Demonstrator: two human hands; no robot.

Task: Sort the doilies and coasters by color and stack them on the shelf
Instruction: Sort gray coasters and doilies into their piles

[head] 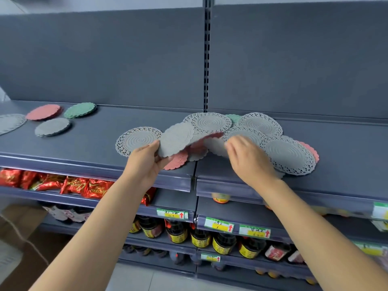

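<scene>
— Where is the grey coaster (176, 139) sitting?
— The left hand (147, 162) is pinching its near edge, holding it tilted above the mixed pile (243, 131) lying mid-way along the shelf (105, 135).
— And the right hand (245, 158)?
— It is reaching into the pile; blur is hiding whether its fingers are gripping anything.
— How is it handling?
— Probably light, thin and bendy; the scalloped rim is offering the easiest hold. The perforated grey doilies (289, 156) are looking snag-prone.

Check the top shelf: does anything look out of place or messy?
Yes. The heap at mid-shelf is jumbled: grey doilies and red coasters overlap, with a green coaster half buried behind. The red stack, green stack and grey stack at left lie tidy.
</scene>
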